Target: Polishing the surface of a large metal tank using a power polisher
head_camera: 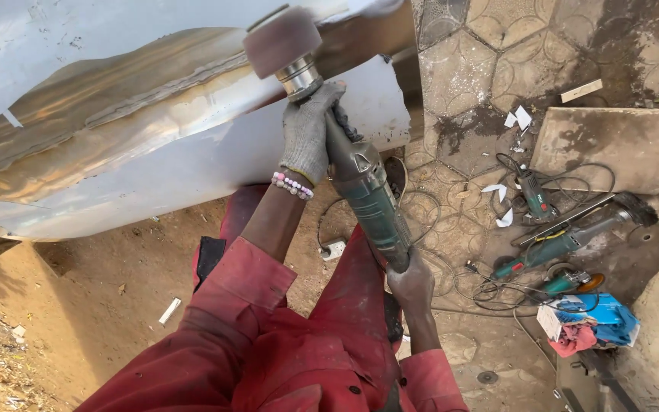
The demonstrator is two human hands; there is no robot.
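At nine o'clock, and reaching across the top, lies the big curved metal sheet (154, 145), shiny with a rough welded seam along it; below it, at eight o'clock, the ground is bare brown earth (85, 305); my red sleeves (268, 351) fill the six o'clock part. My left hand (308, 133), in a grey knitted glove with a bead bracelet (293, 185) at the wrist, is clenched around the front neck of the green polishing tool (368, 198), just behind its head; the purple-brown sanding drum (281, 40) of the tool stands at twelve o'clock and touches the metal sheet near the seam. My right hand (412, 284), bare, is grasping the rear end of the same tool, near the centre and a little toward five o'clock; so the tool runs slanted between both hands. A white socket strip (332, 248) lies on the ground just left of the tool body. At three o'clock, on the patterned paving (482, 69), several other green power tools (551, 244) lie among black cables; a flat stone slab (612, 145) is above them; at four o'clock a blue and red cloth (593, 320) lies on a box.
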